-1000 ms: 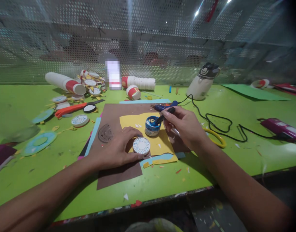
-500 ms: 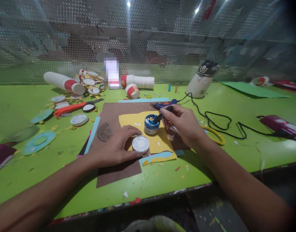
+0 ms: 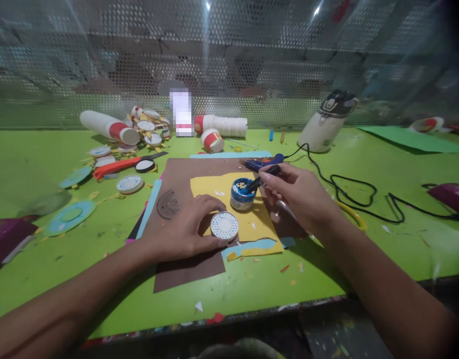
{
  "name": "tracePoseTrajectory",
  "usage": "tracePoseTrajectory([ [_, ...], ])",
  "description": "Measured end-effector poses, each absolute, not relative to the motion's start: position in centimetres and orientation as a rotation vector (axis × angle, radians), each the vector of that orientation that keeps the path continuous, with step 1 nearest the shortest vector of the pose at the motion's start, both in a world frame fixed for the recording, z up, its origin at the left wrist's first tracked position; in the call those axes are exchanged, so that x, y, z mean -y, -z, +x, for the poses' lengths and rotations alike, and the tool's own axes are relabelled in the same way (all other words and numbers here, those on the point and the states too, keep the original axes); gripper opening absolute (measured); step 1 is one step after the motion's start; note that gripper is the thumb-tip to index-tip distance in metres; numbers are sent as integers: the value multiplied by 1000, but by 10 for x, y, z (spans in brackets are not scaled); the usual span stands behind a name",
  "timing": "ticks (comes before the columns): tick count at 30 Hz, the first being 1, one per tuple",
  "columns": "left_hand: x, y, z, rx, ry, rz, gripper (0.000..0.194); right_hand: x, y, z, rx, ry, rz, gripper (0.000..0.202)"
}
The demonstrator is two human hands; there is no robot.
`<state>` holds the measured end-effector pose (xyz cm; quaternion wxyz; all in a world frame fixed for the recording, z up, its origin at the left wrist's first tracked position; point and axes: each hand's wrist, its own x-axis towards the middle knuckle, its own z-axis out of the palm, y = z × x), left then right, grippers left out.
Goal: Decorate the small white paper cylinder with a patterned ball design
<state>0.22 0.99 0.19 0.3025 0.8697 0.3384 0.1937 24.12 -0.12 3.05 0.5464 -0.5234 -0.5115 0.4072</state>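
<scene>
Pinching a black tool (image 3: 271,172), the right hand (image 3: 302,194) held its tip at the open jar (image 3: 242,202). At the jar's seven o'clock, the left hand (image 3: 177,230) gripped the disc (image 3: 224,226) by its sides. The disc seemed light and stiff, best held by the rim, off its dotted face.

On the counter (image 3: 270,286), a jar (image 3: 242,201) is set on layered sheets (image 3: 186,274); stacked cups (image 3: 229,126) are laid behind, a bottle (image 3: 320,130) behind-right.
</scene>
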Motion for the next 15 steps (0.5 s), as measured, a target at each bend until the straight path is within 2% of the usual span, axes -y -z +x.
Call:
tracePoseTrajectory([
  [10, -11, -1, 0, -899, -498, 2318, 47, 10, -44, 243, 1163, -935, -1302, 30],
  [15, -12, 0, -1, -873, -494, 2338, 42, 10, -52, 247, 1016, -714, -1201, 28],
])
